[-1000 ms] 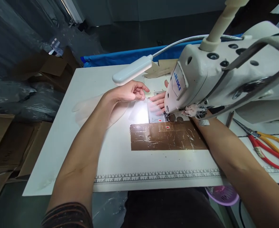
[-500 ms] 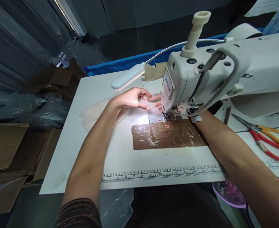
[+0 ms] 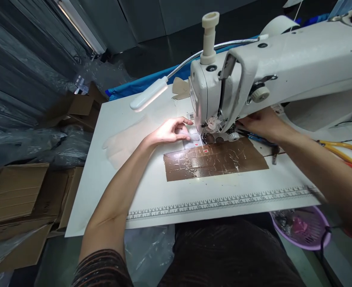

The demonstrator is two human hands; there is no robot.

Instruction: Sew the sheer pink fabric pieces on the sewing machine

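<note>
Sheer pale fabric (image 3: 128, 141) lies on the white table, running from the left toward the needle area of a white sewing machine (image 3: 207, 85). My left hand (image 3: 171, 130) is left of the presser foot, its thumb and curled fingers closed on the fabric, forefinger stretched out. My right hand (image 3: 261, 123) reaches beneath the machine arm, right of the needle. Just under it is a dark and blue tool (image 3: 258, 138), which looks like thread snips. Most of the right fingers are hidden, so whether they grip it does not show.
Brown tape (image 3: 214, 161) covers the table in front of the needle, with a printed ruler (image 3: 224, 203) along the front edge. Orange-handled scissors (image 3: 343, 149) lie at the right. A lamp (image 3: 149, 95) overhangs the fabric. Cardboard boxes (image 3: 17, 195) and a purple basket (image 3: 322, 235) stand below.
My right hand has drawn back from beside the needle to the right, under the machine arm. My left hand stays by the fabric. The view has shifted, bringing more of the machine in.
</note>
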